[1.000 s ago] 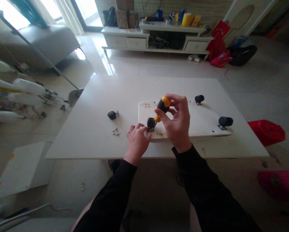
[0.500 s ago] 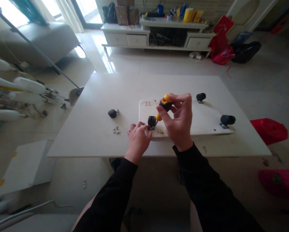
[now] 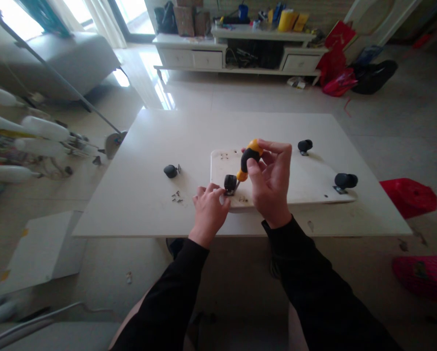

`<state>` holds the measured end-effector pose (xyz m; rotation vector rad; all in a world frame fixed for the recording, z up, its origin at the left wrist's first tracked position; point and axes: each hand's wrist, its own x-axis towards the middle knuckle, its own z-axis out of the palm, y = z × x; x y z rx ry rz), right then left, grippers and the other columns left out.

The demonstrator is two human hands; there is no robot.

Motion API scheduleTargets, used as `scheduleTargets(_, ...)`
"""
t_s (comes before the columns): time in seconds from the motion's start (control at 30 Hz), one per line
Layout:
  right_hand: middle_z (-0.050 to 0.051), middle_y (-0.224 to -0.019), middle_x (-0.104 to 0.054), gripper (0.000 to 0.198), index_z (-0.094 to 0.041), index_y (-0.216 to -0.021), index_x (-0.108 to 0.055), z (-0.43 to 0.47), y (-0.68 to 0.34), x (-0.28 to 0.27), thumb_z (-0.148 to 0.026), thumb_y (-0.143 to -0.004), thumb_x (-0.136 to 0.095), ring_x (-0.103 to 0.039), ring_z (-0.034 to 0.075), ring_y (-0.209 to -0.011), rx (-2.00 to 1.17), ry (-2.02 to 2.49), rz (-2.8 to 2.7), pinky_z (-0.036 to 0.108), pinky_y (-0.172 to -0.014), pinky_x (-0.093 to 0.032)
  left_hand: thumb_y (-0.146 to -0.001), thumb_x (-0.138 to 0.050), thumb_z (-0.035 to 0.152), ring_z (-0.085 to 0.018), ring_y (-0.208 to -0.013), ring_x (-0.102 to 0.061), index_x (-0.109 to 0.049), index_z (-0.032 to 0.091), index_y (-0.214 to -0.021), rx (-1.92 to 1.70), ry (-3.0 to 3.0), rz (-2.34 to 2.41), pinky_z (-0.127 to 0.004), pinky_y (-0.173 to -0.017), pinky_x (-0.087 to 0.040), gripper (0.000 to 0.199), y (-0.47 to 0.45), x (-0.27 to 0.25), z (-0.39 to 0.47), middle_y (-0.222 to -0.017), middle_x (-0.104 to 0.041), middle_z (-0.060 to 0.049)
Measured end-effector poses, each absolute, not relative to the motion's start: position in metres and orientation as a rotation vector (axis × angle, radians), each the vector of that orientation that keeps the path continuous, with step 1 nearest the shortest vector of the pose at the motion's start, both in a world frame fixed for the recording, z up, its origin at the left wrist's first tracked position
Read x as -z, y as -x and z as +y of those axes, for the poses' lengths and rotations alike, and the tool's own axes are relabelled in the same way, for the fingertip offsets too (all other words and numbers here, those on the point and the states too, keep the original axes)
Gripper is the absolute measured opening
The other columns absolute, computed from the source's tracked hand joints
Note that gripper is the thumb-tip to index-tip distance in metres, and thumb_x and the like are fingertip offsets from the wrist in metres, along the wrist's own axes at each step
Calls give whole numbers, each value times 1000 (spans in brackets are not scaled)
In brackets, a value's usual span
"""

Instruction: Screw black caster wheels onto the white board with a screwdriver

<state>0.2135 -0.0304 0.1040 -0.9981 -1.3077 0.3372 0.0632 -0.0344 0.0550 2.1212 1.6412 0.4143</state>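
My right hand [image 3: 273, 180] is closed around the yellow and black handle of a screwdriver [image 3: 250, 157]. Its shaft slants down to the base of a caster wheel [image 3: 230, 183], which stands near the front left corner of a white board [image 3: 269, 187]. With its fingertips, my left hand [image 3: 211, 207] pinches the edge of that caster's metal plate. A few screws [image 3: 243, 199] lie on the board right of the caster. Two more casters are on the board's right end, one at the back [image 3: 305, 146] and one at the front [image 3: 345, 181].
A loose caster [image 3: 172, 170] lies on the white table [image 3: 130, 195] left of the board, with several screws [image 3: 176, 197] near it. A red stool [image 3: 408, 197] stands past the table's right edge. A white cabinet [image 3: 189, 59] with clutter is against the far wall.
My right hand's fingers have shifted on the screwdriver handle, with the thumb now lower and the handle more exposed. My left hand and the caster have stayed in place.
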Motion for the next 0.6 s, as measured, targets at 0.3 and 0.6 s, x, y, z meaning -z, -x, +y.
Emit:
scheduleTargets(0.3,2,-123,-62,35,-35,-125,-58,-29,-215,-108,-31,-95,-75,-66,17,-109,-256,1088,-1296,35,-89,-63,-99,-62,28,-35,-121,-56,-82,26,-115,-400,-2121,1642,-49,-94,-47,26,-64,-56,-34,-132,-74,-6)
scheduleTargets(0.6,4,-130,-64,31,-36,-134,-53,-30,-218,-105,-32,-103,-58,-70,20,-118,-417,1011,-1301,42,-98,-64,-100,-62,29,-34,-121,-56,-81,25,-116,-397,-2130,1641,-49,-96,-47,26,-64,-55,-35,-132,-74,-7)
